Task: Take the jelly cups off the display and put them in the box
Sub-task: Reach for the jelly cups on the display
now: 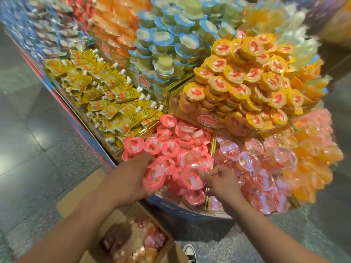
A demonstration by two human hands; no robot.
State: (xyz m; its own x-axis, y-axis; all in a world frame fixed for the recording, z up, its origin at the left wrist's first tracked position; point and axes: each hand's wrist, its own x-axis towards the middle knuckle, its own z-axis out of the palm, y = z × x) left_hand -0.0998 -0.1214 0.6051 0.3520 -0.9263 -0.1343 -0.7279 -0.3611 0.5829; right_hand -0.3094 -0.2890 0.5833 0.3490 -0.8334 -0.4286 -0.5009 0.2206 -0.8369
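Note:
Pink-lidded jelly cups (169,147) fill the near compartment of the display (182,207). My left hand (133,177) is curled around a pink jelly cup (153,179) at the compartment's front left. My right hand (222,181) pinches the rim of another pink jelly cup (191,177) beside it, fingers closed on its lid edge. The cardboard box (95,188) stands open on the floor below my arms, with several jelly cups (152,240) inside.
Yellow-lidded cups (247,78) are heaped behind, blue-lidded cups (167,40) further back, yellow spouted pouches (106,92) at left, clear pink cups (266,164) at right. Grey tiled floor (28,139) surrounds the stand. A shoe (190,252) shows beside the box.

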